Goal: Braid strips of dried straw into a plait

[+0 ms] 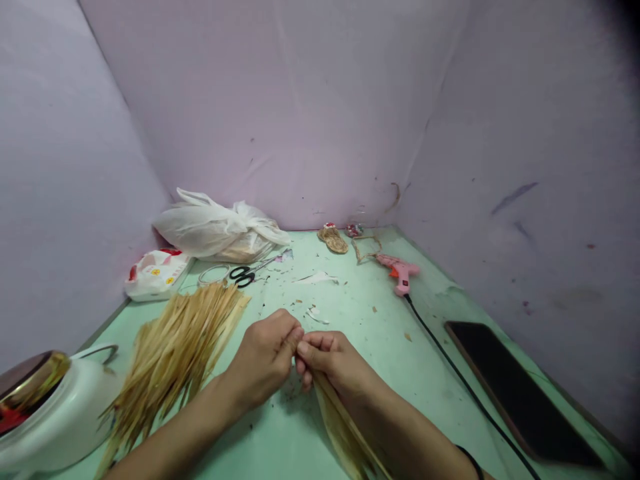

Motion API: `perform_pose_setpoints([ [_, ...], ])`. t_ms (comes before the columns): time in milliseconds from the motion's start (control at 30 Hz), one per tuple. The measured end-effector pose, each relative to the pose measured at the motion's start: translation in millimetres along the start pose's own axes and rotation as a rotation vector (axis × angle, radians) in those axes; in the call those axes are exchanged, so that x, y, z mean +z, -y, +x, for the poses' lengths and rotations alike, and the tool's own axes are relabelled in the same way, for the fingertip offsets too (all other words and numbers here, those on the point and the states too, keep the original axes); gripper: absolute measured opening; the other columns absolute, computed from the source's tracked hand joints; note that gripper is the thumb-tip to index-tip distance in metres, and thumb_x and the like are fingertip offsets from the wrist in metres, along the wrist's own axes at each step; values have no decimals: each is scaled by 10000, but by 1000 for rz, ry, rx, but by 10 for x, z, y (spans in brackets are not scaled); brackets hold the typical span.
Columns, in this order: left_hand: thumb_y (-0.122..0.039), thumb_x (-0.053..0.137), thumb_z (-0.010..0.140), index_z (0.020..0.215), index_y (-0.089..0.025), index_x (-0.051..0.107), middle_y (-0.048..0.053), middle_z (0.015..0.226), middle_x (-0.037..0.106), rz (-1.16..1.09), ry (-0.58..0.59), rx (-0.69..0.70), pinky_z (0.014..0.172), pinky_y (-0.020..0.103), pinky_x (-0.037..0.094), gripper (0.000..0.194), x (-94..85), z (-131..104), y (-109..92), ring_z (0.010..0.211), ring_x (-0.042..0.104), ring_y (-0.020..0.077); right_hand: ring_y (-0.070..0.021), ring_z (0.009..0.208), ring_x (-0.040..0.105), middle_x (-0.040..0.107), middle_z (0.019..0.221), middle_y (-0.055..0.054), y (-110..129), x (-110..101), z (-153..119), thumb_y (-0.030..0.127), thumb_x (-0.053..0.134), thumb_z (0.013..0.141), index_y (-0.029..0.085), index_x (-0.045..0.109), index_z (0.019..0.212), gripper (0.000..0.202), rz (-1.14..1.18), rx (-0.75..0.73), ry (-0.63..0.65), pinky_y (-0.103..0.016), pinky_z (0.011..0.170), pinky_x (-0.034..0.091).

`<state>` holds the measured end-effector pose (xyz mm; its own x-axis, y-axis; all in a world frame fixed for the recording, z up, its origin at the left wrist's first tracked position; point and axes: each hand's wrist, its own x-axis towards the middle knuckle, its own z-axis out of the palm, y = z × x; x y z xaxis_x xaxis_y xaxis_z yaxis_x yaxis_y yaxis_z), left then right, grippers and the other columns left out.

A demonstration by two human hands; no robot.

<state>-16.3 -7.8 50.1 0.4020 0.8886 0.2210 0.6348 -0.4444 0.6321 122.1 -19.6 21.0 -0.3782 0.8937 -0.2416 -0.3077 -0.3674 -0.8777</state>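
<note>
Close together over the table's near middle, my left hand [270, 357] and my right hand [337, 367] meet at their fingertips. Pale, straw-coloured dried husk strips [340, 427] run from my right fingers down toward the bottom edge. My right hand is closed on their upper part, thumb on top. My left hand is closed in a pinch at the tip of the strips; its fingers mostly cover what lies between them. Left of my left forearm lies a thick pile of similar dried husk strips [180, 347].
A pink glue gun [400, 272] with a black cord, and a dark phone [520, 393], lie right. Black-handled scissors [245, 275], a white plastic bag [215, 230] and a tissue pack [159, 275] stand back left. A small woven piece [334, 241] sits behind; a white rounded appliance [65, 420] fills the left corner.
</note>
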Motion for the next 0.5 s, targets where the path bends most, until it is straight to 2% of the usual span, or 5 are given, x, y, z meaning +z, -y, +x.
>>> perform_pose_setpoints([
  [167,-225,386,819,1147,-139,499,104,1103,565,158,-32,-110,745,280,416,358,62,270,139,780,564,152,-44,393,432,526,503,44,353,-313,-22,307,717,564,112,629,693,250,72,-237,-370,-184,419,349],
  [267,-163,512,707,959,-141,625,108,939,622,221,69,-105,787,308,403,277,275,531,252,869,573,214,-41,411,423,504,513,58,532,-560,-19,255,720,558,135,626,730,231,275,-339,-501,-172,423,370],
  [367,-127,523,663,825,-161,664,92,881,628,230,155,-73,732,284,416,218,390,699,276,796,590,199,-43,408,417,494,521,59,541,-668,22,241,689,598,145,615,735,184,328,-335,-508,-173,416,377],
  [433,-138,528,650,677,-164,667,71,798,640,213,228,-40,690,256,422,144,286,686,230,723,590,175,-43,403,413,492,522,57,481,-663,64,237,674,624,144,612,738,160,333,-315,-492,-172,416,378],
  [500,-155,574,604,549,-179,647,32,665,642,181,308,-10,632,227,428,94,12,556,152,630,579,152,-44,404,415,496,526,54,415,-626,100,236,663,646,142,613,740,142,344,-278,-464,-175,423,385],
])
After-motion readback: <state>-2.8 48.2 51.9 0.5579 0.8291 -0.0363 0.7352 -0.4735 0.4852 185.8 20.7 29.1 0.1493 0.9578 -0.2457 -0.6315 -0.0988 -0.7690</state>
